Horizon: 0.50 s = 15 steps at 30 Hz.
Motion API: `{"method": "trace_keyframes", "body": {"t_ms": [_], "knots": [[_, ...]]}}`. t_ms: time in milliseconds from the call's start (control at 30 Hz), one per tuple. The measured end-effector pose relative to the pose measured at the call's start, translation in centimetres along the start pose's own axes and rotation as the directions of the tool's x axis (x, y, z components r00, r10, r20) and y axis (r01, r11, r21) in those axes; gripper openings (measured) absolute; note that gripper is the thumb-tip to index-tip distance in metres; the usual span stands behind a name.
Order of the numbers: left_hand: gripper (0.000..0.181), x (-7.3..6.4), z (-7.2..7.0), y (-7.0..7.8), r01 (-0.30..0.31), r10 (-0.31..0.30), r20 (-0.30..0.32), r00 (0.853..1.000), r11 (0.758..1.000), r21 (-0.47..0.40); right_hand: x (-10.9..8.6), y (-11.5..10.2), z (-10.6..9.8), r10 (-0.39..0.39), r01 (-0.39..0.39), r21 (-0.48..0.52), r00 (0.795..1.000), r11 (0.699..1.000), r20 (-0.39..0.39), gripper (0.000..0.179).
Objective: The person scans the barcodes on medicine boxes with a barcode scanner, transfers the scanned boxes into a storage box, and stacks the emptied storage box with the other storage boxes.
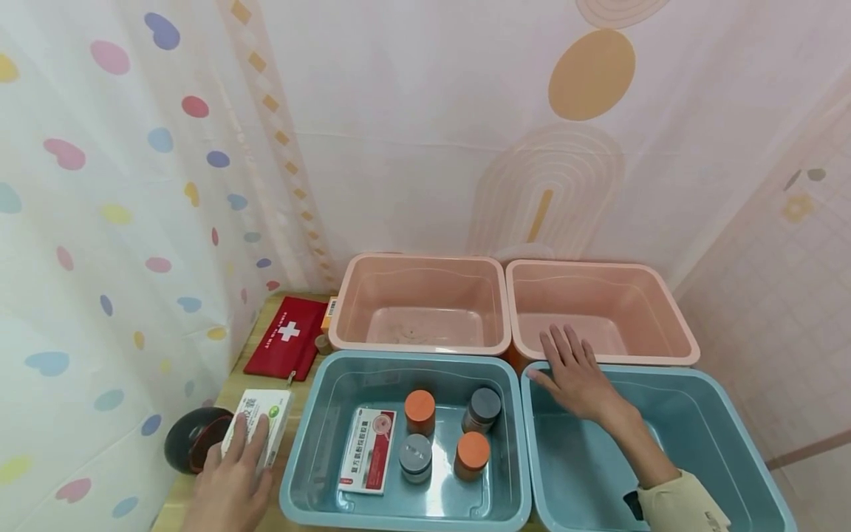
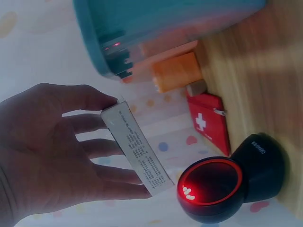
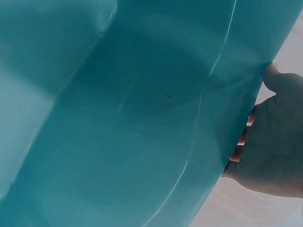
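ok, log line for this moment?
left hand: holds white box | right hand: at right blue bin rim | left blue bin: four bottles, red-white box

On the right arm we see a cream, slightly yellowish sleeve (image 1: 685, 506), its cloth softly creased and its cuff stopping short of the wrist, so that a stretch of bare forearm (image 1: 641, 443) shows. Beside the cuff we notice a small black piece (image 1: 634, 505); we cannot tell whether it is a strap or a device. Our right hand (image 1: 577, 380) is bare, and so is our left hand (image 1: 229, 491), both with slender fingers.
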<state>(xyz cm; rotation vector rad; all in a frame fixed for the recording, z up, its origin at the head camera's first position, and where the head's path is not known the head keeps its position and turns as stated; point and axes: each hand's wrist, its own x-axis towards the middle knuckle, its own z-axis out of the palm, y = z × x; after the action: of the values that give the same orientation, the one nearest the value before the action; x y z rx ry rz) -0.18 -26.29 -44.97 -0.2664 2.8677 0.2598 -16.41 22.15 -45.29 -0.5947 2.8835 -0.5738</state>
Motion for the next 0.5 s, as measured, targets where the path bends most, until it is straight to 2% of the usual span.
{"method": "trace_keyframes", "body": {"t_ms": [233,500], "knots": [[0.078,0.4,0.7,0.1,0.029,-0.026,0.077,0.997,0.999,-0.035,0.1,0.8,0.6,-0.016,0.016,0.001,1.000,1.000,-0.009,0.087],[0.077,0.6,1.2,-0.3,0.040,-0.037,0.085,0.996,0.999,-0.034,0.4,1.2,1.0,-0.023,0.023,-0.017,0.999,1.000,-0.025,0.081]]}}
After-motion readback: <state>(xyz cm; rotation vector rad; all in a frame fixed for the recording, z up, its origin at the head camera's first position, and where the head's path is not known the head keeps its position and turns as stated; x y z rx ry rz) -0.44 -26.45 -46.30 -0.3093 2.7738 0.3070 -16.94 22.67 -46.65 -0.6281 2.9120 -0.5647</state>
